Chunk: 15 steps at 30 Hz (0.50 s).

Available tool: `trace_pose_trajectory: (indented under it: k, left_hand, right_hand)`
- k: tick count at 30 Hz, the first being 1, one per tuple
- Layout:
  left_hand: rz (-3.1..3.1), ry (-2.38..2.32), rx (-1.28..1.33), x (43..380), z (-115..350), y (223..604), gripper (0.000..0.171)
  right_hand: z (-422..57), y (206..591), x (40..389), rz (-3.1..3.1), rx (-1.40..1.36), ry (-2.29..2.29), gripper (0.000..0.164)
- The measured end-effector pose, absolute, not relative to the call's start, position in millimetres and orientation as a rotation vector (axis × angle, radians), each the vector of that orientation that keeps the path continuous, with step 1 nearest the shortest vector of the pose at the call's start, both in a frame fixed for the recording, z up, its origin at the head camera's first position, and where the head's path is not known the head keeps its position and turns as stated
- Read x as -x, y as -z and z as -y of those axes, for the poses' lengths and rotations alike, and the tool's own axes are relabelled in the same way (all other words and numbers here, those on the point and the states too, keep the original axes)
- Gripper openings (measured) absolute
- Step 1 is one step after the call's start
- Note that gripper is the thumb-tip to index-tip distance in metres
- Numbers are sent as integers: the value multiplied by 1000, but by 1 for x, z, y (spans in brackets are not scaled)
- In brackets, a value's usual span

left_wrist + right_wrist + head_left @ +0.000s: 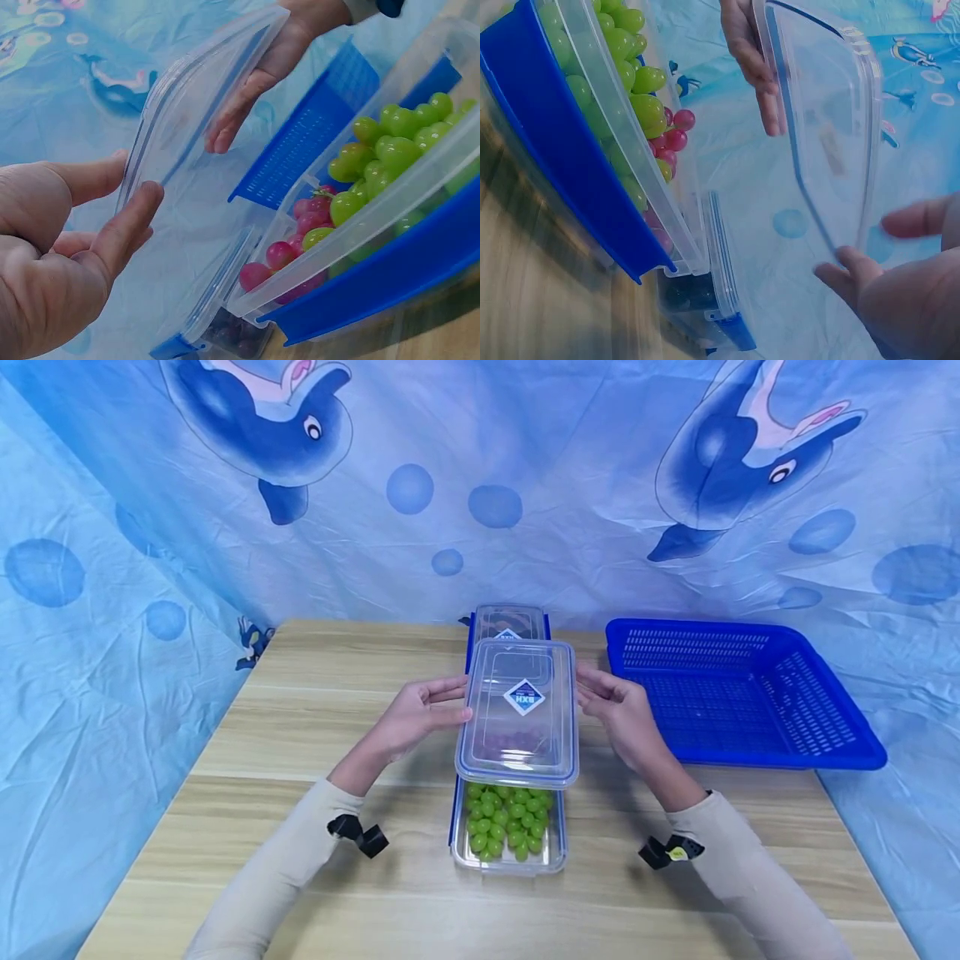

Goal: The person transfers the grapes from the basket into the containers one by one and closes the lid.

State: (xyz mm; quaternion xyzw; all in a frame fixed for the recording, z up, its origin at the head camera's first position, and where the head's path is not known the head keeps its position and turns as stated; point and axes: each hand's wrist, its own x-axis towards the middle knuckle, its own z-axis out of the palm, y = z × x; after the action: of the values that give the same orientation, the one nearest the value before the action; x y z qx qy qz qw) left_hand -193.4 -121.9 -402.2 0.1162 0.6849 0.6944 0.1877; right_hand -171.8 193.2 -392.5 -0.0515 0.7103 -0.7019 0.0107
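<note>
A clear plastic lid [517,718] with a blue diamond label is held tilted above a clear container [555,852] on the table. My left hand [412,718] pinches the lid's left edge between thumb and fingers. At the opposite edge, my right hand [618,710] touches the lid with nearly straight fingers; its thumb [915,219] is blurred and a little off the edge. Inside the uncovered container are green grapes [506,818] and red grapes [281,255]. Blue side clips [375,285] hang folded down along it.
Behind it stands a second, lidded container [510,618] with dark contents [240,330] and blue clips. A blue slotted basket [738,752] sits on the right of the wooden table [300,727]. A blue dolphin-printed curtain [562,552] hangs close at the back.
</note>
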Motion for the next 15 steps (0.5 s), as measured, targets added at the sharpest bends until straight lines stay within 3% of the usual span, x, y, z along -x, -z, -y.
trace_pose_trajectory:
  k: [6,15]
  left_hand:
    - [-2028,-1886,-416,177,124,404,71]
    - [-2165,-1794,-396,151,127,408,69]
  right_hand:
    - [-198,395,161,-2149,143,2100,67]
    - [-208,403,142,-2315,414,1712,91]
